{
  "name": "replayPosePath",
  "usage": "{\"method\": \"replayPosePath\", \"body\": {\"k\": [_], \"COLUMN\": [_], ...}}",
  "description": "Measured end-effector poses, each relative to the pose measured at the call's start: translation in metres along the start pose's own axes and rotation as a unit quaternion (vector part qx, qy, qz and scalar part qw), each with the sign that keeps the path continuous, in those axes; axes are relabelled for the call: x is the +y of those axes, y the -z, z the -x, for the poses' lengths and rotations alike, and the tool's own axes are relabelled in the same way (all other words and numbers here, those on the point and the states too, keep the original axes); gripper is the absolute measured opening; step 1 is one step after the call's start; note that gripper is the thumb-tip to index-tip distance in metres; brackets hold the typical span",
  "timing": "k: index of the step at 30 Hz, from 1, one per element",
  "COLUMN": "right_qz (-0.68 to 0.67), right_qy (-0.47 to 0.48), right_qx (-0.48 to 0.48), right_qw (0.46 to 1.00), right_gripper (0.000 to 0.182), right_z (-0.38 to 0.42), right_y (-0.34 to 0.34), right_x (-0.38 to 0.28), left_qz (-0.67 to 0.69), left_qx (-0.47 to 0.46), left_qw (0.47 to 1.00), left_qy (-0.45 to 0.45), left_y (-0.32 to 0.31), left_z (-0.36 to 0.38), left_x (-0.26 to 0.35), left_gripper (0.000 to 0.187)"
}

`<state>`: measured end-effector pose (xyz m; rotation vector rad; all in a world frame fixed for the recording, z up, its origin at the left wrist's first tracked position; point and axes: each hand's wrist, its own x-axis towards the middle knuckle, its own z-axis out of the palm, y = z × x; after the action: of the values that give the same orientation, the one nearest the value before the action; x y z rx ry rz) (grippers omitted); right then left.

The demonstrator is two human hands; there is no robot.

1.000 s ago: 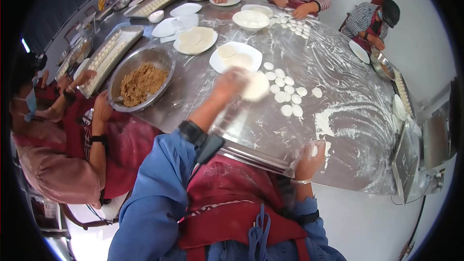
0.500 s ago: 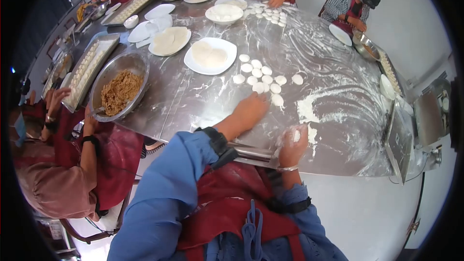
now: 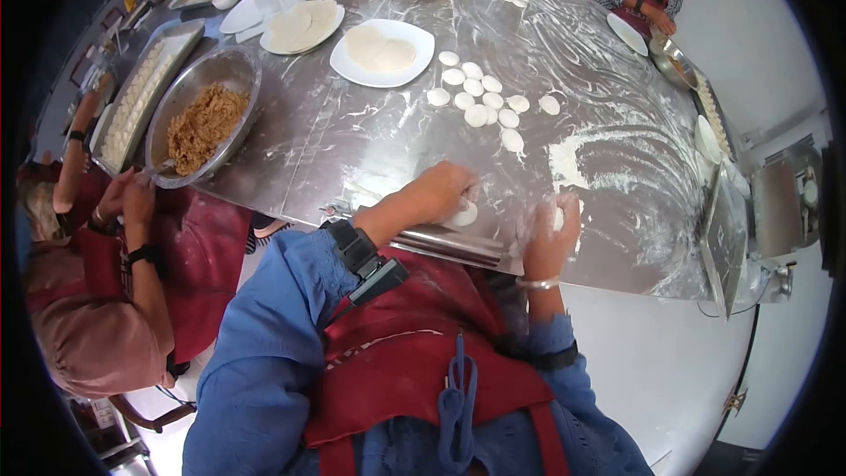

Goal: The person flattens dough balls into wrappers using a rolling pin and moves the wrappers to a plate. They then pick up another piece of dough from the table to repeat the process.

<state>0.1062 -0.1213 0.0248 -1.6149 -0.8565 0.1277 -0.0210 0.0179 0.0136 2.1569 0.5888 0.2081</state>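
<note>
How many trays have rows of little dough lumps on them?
3 that I can see: a near tray left of the metal bowl, a far tray at upper left, and a narrow-looking tray at right. More may be hidden.

My metal table [image 3: 291, 150] is streaked with white flour [image 3: 568, 159], heaviest towards one o'clock. At twelve, close to my edge, lies a single pale disc [image 3: 465, 214], with a cluster of small discs [image 3: 476, 115] farther out. A square white plate [image 3: 424, 48] sits between eleven and twelve; a steel bowl [image 3: 240, 66] and long tray [image 3: 183, 38] stand around ten.
</note>
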Motion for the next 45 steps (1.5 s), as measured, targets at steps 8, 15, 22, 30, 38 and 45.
{"method": "replayPosePath", "body": {"k": [8, 15, 22, 30, 38, 45], "right_qz": [0.037, -0.105, 0.081, 0.042, 0.089, 0.078], "right_qy": [0.073, -0.121, 0.075, 0.018, 0.115, 0.093], "right_qx": [0.008, 0.030, 0.033, 0.031, 0.032, 0.028], "right_qw": [0.997, 0.987, 0.993, 0.998, 0.989, 0.992], "right_gripper": [0.009, 0.009, 0.011, 0.010, 0.011, 0.012], "right_z": [-0.057, 0.012, -0.059, -0.010, -0.038, -0.046], "right_y": [-0.044, -0.006, -0.053, -0.015, -0.032, -0.041], "right_x": [0.019, 0.006, 0.028, 0.019, 0.029, 0.027], "left_qz": [-0.100, -0.150, -0.121, -0.081, -0.127, -0.134], "left_qx": [0.091, 0.029, 0.142, 0.047, 0.093, 0.114], "left_qw": [0.988, 0.986, 0.982, 0.996, 0.988, 0.984], "left_qy": [-0.067, -0.069, 0.031, -0.006, -0.006, -0.018], "left_y": [-0.028, -0.018, -0.029, -0.019, -0.028, -0.029], "left_z": [-0.022, 0.002, -0.019, 0.010, -0.014, -0.008], "left_x": [0.006, -0.003, 0.000, -0.003, -0.008, -0.001], "left_gripper": [0.009, 0.012, 0.018, 0.017, 0.013, 0.012]}}
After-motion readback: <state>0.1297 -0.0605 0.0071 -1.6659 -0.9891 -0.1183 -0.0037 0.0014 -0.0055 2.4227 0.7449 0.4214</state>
